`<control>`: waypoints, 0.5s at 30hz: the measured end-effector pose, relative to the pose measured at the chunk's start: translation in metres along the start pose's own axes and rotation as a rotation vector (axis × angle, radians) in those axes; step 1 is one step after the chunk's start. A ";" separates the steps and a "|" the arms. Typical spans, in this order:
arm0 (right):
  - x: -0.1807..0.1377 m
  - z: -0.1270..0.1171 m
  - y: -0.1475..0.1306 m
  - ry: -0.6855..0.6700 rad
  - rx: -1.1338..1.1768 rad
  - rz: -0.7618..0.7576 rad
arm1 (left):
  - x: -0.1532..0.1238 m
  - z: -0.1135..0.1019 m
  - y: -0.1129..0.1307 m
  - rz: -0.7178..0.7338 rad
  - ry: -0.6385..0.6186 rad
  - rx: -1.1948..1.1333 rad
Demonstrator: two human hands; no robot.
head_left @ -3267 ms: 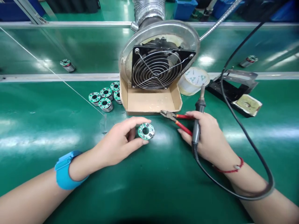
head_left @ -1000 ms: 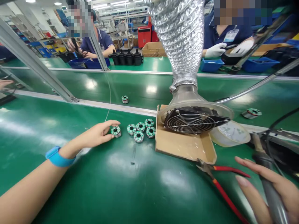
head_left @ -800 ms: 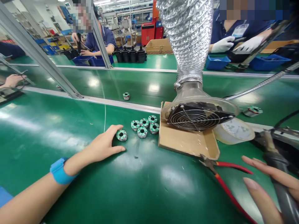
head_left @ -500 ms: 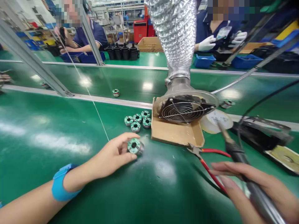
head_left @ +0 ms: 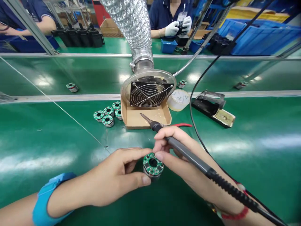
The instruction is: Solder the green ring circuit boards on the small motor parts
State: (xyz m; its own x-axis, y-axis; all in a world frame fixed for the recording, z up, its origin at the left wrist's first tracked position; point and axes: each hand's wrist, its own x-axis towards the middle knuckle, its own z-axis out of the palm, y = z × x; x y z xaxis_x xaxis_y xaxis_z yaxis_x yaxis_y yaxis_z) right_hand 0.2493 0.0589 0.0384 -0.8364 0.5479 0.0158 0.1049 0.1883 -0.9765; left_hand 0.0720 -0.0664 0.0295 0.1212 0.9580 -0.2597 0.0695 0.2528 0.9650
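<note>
A blue wrist strap point(head_left: 50, 197) circles your left wrist. Five green circuit-board parts point(head_left: 107, 113) sit grouped on the green bench mat point(head_left: 42, 141) beyond your left hand point(head_left: 113, 177), which clamps a sixth circuit-board part point(head_left: 152, 164) between thumb and fingers, above the mat. Your right hand point(head_left: 181, 157) closes around a soldering iron point(head_left: 185, 153), fingers touching that board's edge, the iron's tip above a cardboard tray point(head_left: 134, 120).

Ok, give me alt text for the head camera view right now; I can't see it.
The left hand holds a round green circuit board on a metal cylinder, while the right hand, gripping a soldering iron, rests its fingertips against the board. Beyond them, more such parts sit on the green bench beside a cardboard tray under a fume extractor fan.
</note>
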 end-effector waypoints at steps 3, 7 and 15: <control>0.001 0.001 0.001 -0.017 0.015 0.030 | 0.000 0.001 -0.001 0.014 0.003 0.046; 0.003 0.005 -0.001 -0.022 -0.073 -0.027 | 0.001 0.001 -0.003 0.024 0.045 0.121; 0.001 0.018 0.030 0.151 -0.212 -0.212 | 0.014 0.001 -0.017 0.056 0.169 0.252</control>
State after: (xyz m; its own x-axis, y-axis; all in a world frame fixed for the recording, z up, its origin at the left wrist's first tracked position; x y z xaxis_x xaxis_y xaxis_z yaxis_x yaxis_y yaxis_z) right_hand 0.2417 0.0509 0.0057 -0.7643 0.5899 0.2605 0.0599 0.4672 -0.8821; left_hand 0.0734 -0.0572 0.0097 -0.0333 0.9838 -0.1763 0.3138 0.1778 0.9327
